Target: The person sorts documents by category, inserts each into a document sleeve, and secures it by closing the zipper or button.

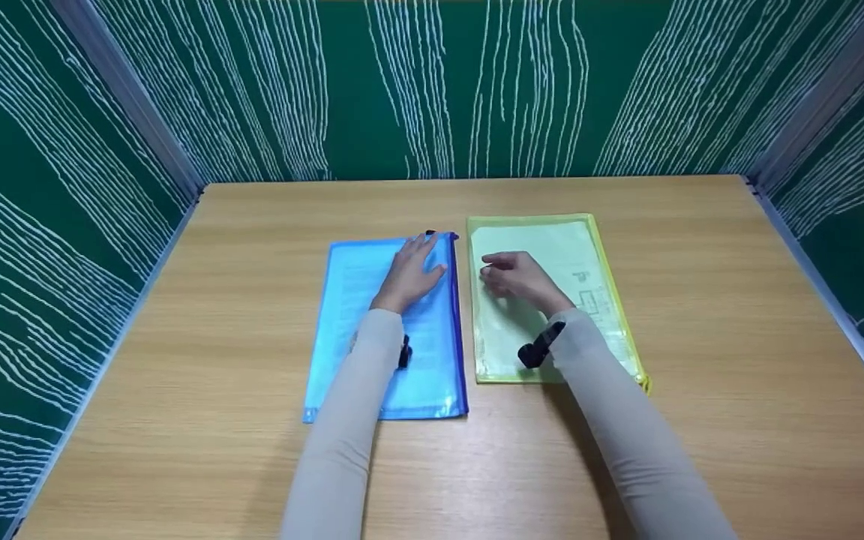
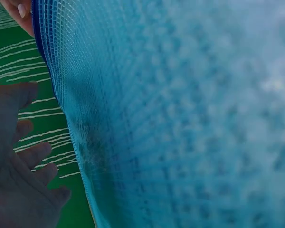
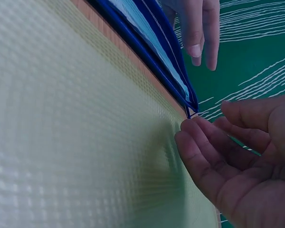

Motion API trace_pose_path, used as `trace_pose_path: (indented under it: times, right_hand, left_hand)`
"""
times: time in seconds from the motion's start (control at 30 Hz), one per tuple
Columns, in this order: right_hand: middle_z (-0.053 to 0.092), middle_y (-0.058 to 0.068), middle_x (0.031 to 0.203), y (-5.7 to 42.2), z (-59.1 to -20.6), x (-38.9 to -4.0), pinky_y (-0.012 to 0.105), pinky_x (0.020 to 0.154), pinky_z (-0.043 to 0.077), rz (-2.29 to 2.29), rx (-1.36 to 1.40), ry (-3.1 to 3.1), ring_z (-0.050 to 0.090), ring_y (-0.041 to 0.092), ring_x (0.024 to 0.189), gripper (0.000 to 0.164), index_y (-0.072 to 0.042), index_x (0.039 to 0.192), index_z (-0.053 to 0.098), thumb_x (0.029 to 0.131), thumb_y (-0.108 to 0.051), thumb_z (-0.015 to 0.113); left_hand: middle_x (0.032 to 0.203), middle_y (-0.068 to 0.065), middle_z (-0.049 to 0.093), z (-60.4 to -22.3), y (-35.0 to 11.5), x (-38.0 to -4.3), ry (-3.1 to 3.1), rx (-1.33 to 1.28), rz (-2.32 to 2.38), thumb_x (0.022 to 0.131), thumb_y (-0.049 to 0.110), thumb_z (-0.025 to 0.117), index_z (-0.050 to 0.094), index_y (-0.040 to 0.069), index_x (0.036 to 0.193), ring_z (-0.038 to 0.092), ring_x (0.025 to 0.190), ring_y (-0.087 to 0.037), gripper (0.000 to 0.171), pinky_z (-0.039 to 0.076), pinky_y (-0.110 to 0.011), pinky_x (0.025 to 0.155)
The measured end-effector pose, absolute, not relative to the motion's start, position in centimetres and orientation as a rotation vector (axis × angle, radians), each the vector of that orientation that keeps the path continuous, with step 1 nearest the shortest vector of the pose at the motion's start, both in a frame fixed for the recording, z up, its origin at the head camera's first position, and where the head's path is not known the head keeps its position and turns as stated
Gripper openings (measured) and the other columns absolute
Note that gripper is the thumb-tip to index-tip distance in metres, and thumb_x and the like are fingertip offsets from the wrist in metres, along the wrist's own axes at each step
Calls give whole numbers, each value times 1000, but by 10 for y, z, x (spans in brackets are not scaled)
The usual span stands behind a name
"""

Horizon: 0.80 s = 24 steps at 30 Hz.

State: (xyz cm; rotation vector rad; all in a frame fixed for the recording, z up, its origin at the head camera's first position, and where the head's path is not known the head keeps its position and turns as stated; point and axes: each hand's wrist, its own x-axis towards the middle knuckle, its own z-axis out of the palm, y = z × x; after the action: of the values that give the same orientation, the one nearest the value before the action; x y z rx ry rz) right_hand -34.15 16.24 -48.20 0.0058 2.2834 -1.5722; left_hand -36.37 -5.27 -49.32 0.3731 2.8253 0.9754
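Observation:
A blue mesh zip pouch (image 1: 349, 300) with papers inside lies on the left, its dark blue zip edge (image 1: 457, 322) facing right. My left hand (image 1: 408, 276) is over its upper right part, fingers fairly straight; in the left wrist view this hand (image 2: 19, 161) holds nothing, and contact is unclear. On the right lies a pale yellow-green mesh zip pouch (image 1: 529, 234) with a printed sheet inside. Above its upper left side is my right hand (image 1: 522, 279), fingers loosely bent. Nothing shows between the fingers of that hand (image 3: 242, 152) in the right wrist view.
Both pouches lie side by side on a wooden table (image 1: 237, 315), a narrow strip of wood between them. Green panels (image 1: 462, 90) with white wavy lines stand at the back and sides. Each wrist wears a small black camera (image 1: 541, 345).

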Motion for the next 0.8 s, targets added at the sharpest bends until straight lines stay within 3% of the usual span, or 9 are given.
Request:
trace_pose_path:
  times: [0.33,0.57,0.8]
  right_hand:
    - [57,15,133,155,-481,-363,34,93,53,-1509,-22,2358,62,27,113,44,-4,140,48,99,-18,53]
    - [59,15,130,151,-481,-376,34,90,53,-1383,-103,2484,60,26,110,42,-4,138,51,97,-12,54]
    - [57,18,133,151,-479,-389,41,97,50,-1307,-179,2551,57,31,120,42,-1,137,51,96,-7,53]
  left_hand:
    - [163,-2,8,-492,-49,-376,2856,389,538,102,48,35,14,25,156,1,151,-24,62,0,-50,120]
    - [163,-1,1,-496,-53,-379,2747,357,503,102,51,30,7,26,156,-5,150,-25,64,-3,-54,119]
    - [163,0,-10,-501,-53,-379,2647,419,521,101,53,30,1,27,156,-14,149,-25,67,-11,-55,117]
